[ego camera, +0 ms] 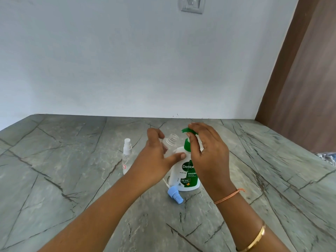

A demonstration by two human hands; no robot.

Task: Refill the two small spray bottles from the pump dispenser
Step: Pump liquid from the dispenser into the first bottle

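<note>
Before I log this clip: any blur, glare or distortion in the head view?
Head view: soft light, no glare; wide-angle slants the brown panel; right margin smeared; clear bottle in the left hand faint against the countertop; right hand pinches the pump dispenser, label legible.

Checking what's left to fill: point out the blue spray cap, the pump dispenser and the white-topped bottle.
blue spray cap (174, 193): head view, its ribbed collar.
pump dispenser (185, 179): head view, its front label.
white-topped bottle (126, 158): head view, clear body.
</note>
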